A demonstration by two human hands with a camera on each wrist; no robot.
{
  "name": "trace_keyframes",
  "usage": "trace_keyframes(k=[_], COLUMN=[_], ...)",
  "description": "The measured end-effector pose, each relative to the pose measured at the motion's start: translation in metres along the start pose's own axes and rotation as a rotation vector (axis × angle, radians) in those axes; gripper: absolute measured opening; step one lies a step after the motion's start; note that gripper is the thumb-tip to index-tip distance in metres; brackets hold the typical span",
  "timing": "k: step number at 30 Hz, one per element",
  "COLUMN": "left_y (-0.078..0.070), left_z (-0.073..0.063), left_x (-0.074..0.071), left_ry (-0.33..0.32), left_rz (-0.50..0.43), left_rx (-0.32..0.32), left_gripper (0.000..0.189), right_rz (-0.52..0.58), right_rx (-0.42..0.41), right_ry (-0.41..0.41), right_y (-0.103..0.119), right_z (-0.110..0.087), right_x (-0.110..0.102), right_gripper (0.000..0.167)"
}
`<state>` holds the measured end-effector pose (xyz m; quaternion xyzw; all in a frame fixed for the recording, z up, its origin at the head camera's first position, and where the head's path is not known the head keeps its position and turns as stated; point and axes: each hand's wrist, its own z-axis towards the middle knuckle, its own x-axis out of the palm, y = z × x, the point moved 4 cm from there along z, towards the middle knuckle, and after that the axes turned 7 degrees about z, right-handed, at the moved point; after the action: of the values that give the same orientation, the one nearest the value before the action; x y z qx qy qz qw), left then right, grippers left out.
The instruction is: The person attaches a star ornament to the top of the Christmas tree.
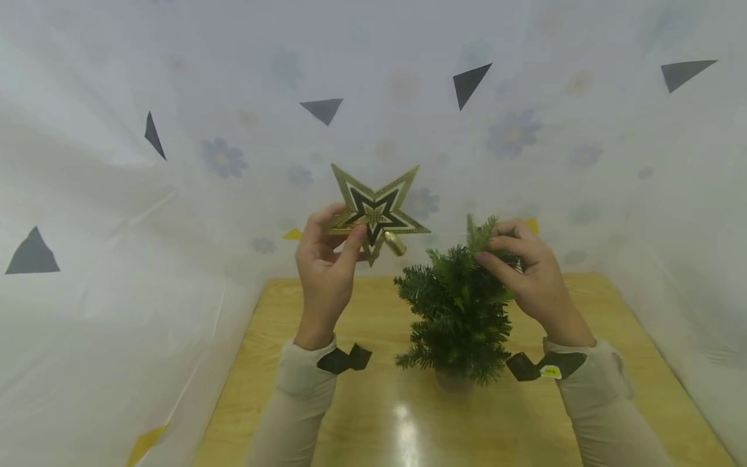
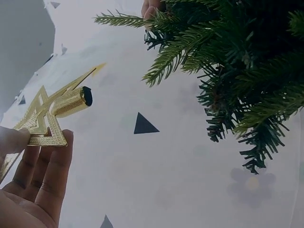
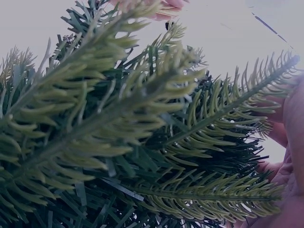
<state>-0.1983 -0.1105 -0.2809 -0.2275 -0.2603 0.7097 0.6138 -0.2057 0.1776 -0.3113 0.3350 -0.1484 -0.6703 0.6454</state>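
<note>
Pale floral plastic sheeting [image 1: 373, 39] behind, dark triangles [image 1: 469, 84] on it; shiny wood-grain table [image 1: 362, 415] below. Left hand [image 1: 323, 272]: grip clamped on flat gold 5-pointed star [image 1: 373, 214] by its 8 o'clock side, presumably leaving gold tube socket [image 1: 395, 244] free. Star sits between 10 and 11 o'clock from small green artificial fir tree [image 1: 458, 311], upright on table. Right hand [image 1: 533, 279], tree's 2 o'clock side: grip pinched on top sprig [image 1: 480, 233], probably steadying it.

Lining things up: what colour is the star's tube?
The tube is gold, dark at its open end; clearest in the left wrist view.
</note>
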Motion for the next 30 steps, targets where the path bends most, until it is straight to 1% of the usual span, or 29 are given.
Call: trace_keyframes(k=[2, 7, 9, 12, 16, 19, 25, 30], left_y=[-0.002, -0.005, -0.005, -0.007, -0.010, -0.012, -0.015, -0.018], left_z=[0.003, 0.005, 0.006, 0.009, 0.014, 0.017, 0.021, 0.024], left_x=[0.001, 0.007, 0.010, 0.015, 0.024, 0.029, 0.039, 0.044], left_ry=[0.000, -0.003, -0.002, 0.002, 0.016, 0.023, 0.039, 0.040], left_rz=[-0.005, -0.061, -0.086, -0.098, -0.072, -0.059, -0.067, -0.062], left_rx=[0.015, 0.021, 0.026, 0.045, 0.088, 0.116, 0.138, 0.156], left_gripper=[0.037, 0.037, 0.037, 0.036, 0.036, 0.035, 0.035, 0.035], right_rz=[0.007, 0.012, 0.014, 0.020, 0.026, 0.029, 0.019, 0.011], right_rx=[-0.002, -0.009, -0.011, -0.005, -0.001, -0.014, -0.027, -0.026], right_ry=[0.001, -0.003, -0.009, -0.019, -0.025, -0.023, -0.017, -0.007], right_y=[0.000, -0.001, -0.001, -0.002, -0.002, -0.002, -0.003, -0.002], right_z=[0.000, -0.001, -0.001, -0.002, -0.002, -0.002, 0.000, 0.001], right_x=[0.001, 0.001, 0.000, -0.002, -0.002, -0.001, 0.001, 0.001], right_gripper=[0.027, 0.027, 0.027, 0.027, 0.027, 0.028, 0.029, 0.029])
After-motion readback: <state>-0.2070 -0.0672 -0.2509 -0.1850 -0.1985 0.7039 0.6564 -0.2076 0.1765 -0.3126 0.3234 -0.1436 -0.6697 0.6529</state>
